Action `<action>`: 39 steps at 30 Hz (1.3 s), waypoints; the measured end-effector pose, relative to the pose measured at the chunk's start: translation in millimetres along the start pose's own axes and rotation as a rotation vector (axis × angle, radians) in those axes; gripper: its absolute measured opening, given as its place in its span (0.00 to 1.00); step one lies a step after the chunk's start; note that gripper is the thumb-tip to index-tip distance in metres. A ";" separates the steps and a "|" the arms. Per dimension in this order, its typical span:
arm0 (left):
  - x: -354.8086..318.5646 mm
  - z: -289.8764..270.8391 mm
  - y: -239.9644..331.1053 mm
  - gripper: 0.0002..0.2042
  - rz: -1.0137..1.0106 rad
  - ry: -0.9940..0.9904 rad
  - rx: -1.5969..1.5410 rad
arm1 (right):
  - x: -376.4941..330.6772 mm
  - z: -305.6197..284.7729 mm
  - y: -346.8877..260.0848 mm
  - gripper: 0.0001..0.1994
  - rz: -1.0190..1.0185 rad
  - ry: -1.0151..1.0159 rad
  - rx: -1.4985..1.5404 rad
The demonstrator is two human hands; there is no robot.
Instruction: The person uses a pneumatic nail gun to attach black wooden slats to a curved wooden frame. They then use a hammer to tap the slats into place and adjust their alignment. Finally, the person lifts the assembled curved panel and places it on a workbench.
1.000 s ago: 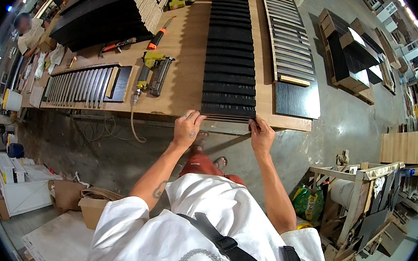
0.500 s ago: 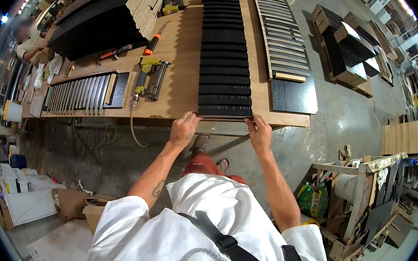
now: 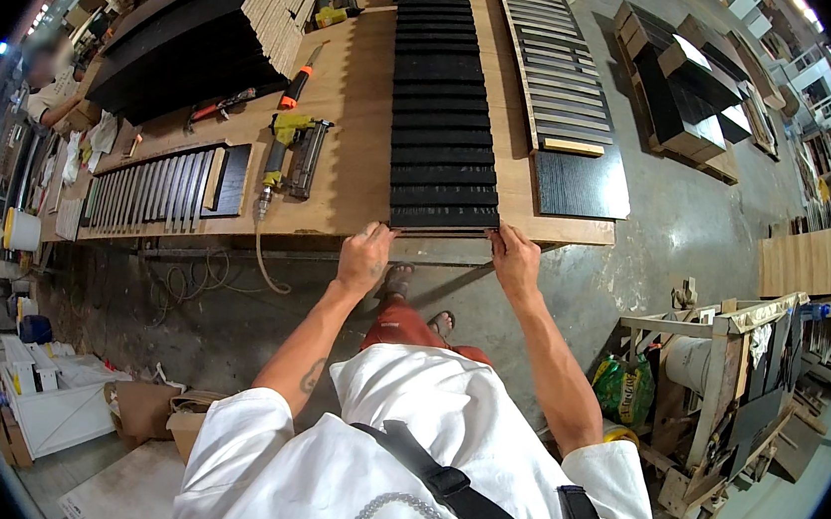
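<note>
A long row of overlapping black slats runs away from me down the wooden worktable, its near end at the table's front edge. My left hand is closed at the left corner of that end, fingers pinching the nearest black slat. At the opposite corner, my right hand pinches the same slat between thumb and fingers. The fingertips are partly hidden under the edge. A yellow-and-black nail gun with an air hose lies left of the slats.
A slatted frame and a black board lie to the right. Further left are a smaller slatted panel, a hammer, an orange-handled tool and stacked black boards. A co-worker is at far left.
My view has shifted slightly, so the table and slats appear a little further left. Both hands keep hold at the near end of the slats.
</note>
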State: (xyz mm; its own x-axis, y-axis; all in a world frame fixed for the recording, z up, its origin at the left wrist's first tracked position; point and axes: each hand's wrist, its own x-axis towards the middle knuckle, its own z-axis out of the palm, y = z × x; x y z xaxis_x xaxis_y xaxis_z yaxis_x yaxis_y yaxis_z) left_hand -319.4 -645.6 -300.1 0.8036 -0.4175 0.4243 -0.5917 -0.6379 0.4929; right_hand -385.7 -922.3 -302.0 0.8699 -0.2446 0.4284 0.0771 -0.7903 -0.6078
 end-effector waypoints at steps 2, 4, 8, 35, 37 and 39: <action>1.0 -1.0 -2.3 0.06 -0.039 -0.021 -0.040 | 1.9 -1.1 4.7 0.10 0.018 -0.047 0.058; 3.3 -2.2 -3.9 0.06 -0.095 -0.039 -0.089 | 5.0 -0.9 8.5 0.11 0.047 -0.111 0.083; 6.4 -5.3 0.3 0.07 -0.168 -0.075 -0.236 | 3.6 4.2 10.1 0.13 0.125 -0.152 0.199; 17.0 -16.4 -10.6 0.15 -0.223 -0.140 -0.325 | 13.8 -0.3 21.3 0.13 0.168 -0.218 0.302; 13.7 -13.9 -21.4 0.17 -0.287 -0.199 -0.336 | 15.3 1.6 25.1 0.13 0.112 -0.219 0.248; 20.0 -25.3 -36.3 0.19 -0.194 -0.337 -0.328 | 17.0 -3.0 39.3 0.15 0.277 -0.438 0.373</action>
State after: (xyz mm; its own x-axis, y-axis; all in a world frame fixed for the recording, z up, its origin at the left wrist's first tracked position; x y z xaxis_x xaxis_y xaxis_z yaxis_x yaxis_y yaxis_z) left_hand -283.5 -614.4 -290.2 0.8450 -0.5315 0.0588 -0.3749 -0.5103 0.7740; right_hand -369.3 -959.2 -316.6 0.9944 -0.0966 -0.0431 -0.0832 -0.4625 -0.8827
